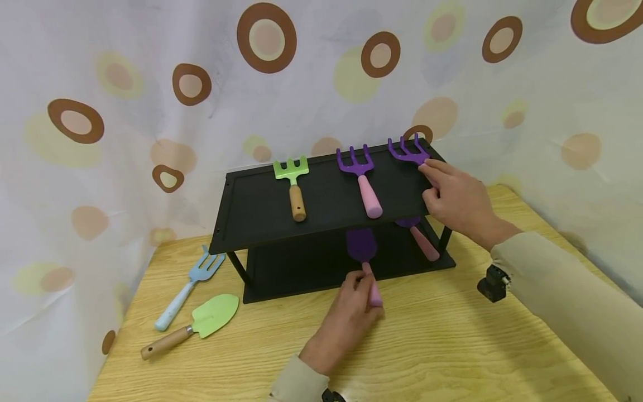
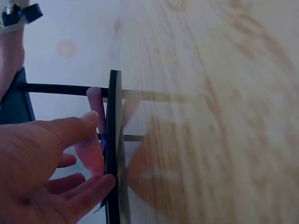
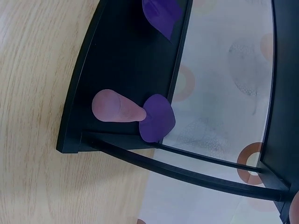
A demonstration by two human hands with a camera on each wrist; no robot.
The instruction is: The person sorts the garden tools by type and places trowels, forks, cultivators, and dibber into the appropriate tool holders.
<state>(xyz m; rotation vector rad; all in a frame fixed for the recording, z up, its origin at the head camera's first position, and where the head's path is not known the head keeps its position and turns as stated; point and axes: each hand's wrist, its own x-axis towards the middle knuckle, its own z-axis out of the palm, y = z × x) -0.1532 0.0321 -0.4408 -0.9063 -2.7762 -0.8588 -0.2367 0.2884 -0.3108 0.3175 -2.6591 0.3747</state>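
Observation:
On the lower shelf, my left hand [image 1: 346, 324] pinches the pink handle of a purple trowel [image 1: 361, 244]; its blade lies in the shade under the upper shelf. In the left wrist view, the handle [image 2: 89, 156] shows between thumb and fingers at the shelf edge. On the upper shelf's right end, my right hand [image 1: 459, 198] holds a purple hand fork [image 1: 413, 156] near its neck, hiding the handle. Left of it lie another purple hand fork [image 1: 363, 178] with a pink handle and a green hand fork [image 1: 295, 187]. A second purple trowel [image 3: 119, 108] lies at the lower shelf's right end.
The black two-tier rack [image 1: 251, 209] stands on a wooden table [image 1: 432, 346] near a patterned cloth backdrop [image 1: 311, 111]. On the table to its left lie a blue hand fork [image 1: 186, 293] and a green trowel [image 1: 213, 315]. A thin post [image 1: 444, 240] joins the shelves at right.

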